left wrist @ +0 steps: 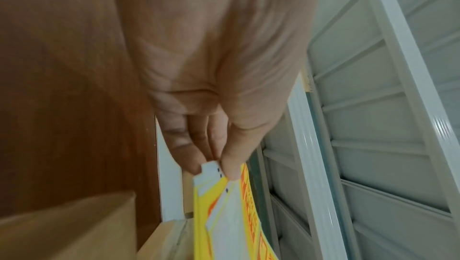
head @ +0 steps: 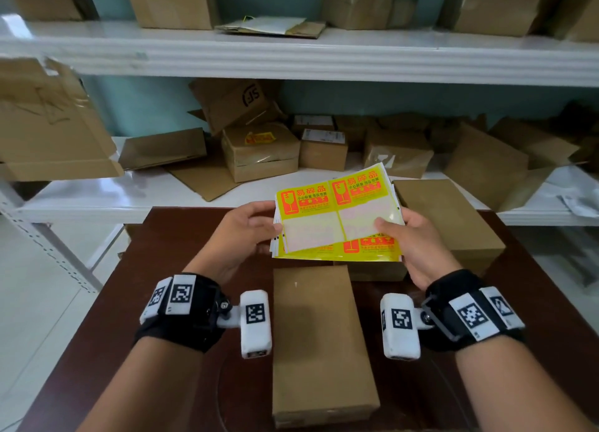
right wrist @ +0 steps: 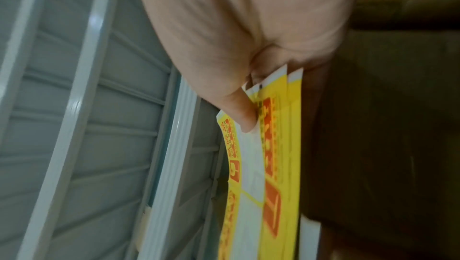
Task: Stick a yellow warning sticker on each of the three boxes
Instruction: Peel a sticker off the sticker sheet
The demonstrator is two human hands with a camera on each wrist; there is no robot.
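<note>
Both hands hold a stack of yellow warning sticker sheets (head: 337,211) above the dark brown table (head: 181,237). My left hand (head: 249,227) pinches the stack's left edge (left wrist: 216,168) between thumb and fingers. My right hand (head: 408,234) grips the right edge, thumb pressed on top (right wrist: 246,118). The top sheet carries two yellow and orange stickers at its far side and two bare white backing patches nearer me. A plain brown box (head: 321,341) lies on the table below my wrists. A second brown box (head: 453,217) lies to the right. A third box (head: 376,271) peeks out under the sheets.
White metal shelving (head: 291,55) stands behind the table, loaded with several cardboard boxes. One shelf box (head: 262,149) bears a yellow sticker. A torn carton (head: 48,123) overhangs the shelf at left. Pale floor shows left of the table.
</note>
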